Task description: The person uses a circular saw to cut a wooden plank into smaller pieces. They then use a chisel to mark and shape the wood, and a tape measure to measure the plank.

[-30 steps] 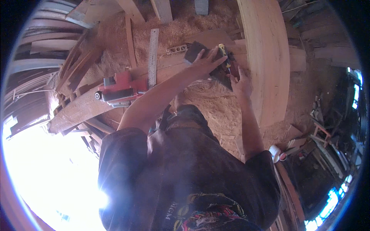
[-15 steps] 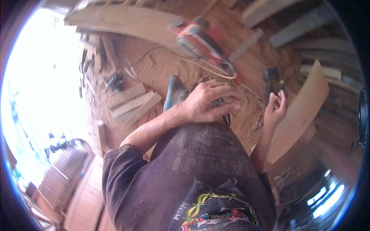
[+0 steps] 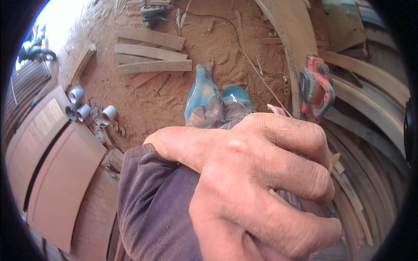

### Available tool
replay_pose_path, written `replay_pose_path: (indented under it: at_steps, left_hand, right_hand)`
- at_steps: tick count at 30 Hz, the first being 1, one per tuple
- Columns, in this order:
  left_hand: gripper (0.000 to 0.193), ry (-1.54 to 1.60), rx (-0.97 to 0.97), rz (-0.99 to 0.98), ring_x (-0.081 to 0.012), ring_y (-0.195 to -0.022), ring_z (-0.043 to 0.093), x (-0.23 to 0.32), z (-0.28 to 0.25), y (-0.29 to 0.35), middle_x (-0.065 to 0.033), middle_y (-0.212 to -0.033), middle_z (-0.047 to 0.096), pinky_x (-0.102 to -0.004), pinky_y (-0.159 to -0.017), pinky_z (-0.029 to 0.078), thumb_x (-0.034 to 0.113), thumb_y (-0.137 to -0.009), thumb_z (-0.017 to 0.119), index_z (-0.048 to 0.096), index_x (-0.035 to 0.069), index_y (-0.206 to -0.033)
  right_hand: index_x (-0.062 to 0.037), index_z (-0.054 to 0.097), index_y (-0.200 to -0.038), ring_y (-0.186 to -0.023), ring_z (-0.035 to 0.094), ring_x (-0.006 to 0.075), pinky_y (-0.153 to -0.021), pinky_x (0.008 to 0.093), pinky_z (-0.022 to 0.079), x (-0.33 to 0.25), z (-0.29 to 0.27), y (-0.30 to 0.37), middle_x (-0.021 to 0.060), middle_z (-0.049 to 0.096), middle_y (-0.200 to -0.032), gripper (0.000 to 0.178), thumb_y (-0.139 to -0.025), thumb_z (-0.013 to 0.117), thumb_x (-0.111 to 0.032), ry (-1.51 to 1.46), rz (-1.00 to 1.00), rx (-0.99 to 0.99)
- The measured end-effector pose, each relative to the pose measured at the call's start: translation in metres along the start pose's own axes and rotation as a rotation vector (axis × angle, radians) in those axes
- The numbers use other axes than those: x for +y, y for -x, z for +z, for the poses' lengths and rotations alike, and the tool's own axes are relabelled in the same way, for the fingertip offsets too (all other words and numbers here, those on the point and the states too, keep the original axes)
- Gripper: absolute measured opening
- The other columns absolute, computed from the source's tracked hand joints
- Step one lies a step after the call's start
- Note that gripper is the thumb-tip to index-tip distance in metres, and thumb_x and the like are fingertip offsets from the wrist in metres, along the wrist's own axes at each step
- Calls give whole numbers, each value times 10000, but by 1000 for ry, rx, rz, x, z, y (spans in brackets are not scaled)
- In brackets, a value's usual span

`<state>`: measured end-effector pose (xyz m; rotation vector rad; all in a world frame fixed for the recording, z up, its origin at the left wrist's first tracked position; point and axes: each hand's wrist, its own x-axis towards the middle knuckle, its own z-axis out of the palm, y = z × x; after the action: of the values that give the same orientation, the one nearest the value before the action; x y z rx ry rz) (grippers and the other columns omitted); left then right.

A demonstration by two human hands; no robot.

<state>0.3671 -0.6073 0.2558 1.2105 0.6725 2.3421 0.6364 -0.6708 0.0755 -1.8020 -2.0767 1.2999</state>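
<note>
My left hand (image 3: 257, 178) is raised close in front of me, its back towards me and its fingers bent and apart. Nothing shows between those fingers, though the palm side is hidden. What look like the pinkish fingertips of my right hand (image 3: 277, 109) peek out beyond the left hand, which covers the rest of it. Past them, at the right, a red and black electric planer (image 3: 317, 87) rests on a long curved plank (image 3: 294, 26). A cable (image 3: 257, 67) runs over the sawdust beside it.
Several short boards (image 3: 152, 52) lie on the sawdust-covered ground, near a dark power tool (image 3: 152, 13). Wooden panels (image 3: 65, 174) and white cylinders (image 3: 109, 114) are at the left. Curved planks (image 3: 370, 117) are stacked at the right; a motorbike (image 3: 37, 52) stands far left.
My left hand has risen from my lap to close before my view. My right hand has become mostly hidden. The view has turned, putting the planer farther right.
</note>
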Motion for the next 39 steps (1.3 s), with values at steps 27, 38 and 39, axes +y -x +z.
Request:
replay_pose_path:
  at_steps: [27, 38, 39]
  left_hand:
    - [727, -690, 897, -1446, -210, -974, 754, -112, -230, 344, -158, -1304, 684, -342, -774, 609, 344, -1038, 757, 404, 25, -1587]
    - [1297, -672, 1248, -1823, -289, -1321, 610, -266, -434, 490, -243, -1533, 536, -436, -935, 592, 643, -839, 874, 180, -61, -1679]
    - [1336, -684, 1338, -1821, -292, -1339, 594, -283, -453, 501, -260, -1534, 528, -426, -1007, 573, 652, -825, 880, 164, -92, -1674]
  right_hand:
    - [-5, 751, -1204, -978, 749, 377, -910, 463, 593, 87, 125, -213, 206, 761, -1086, 353, -958, 793, -255, 406, -270, -709]
    - [-88, 453, -1614, -1460, 437, 499, -1193, 612, 387, 189, 212, -191, 295, 429, -1591, 824, -943, 797, -420, 683, -14, -586]
    - [-100, 443, -1622, -1460, 436, 502, -1194, 610, 388, 186, 222, -196, 297, 426, -1592, 833, -941, 798, -424, 686, -18, -561]
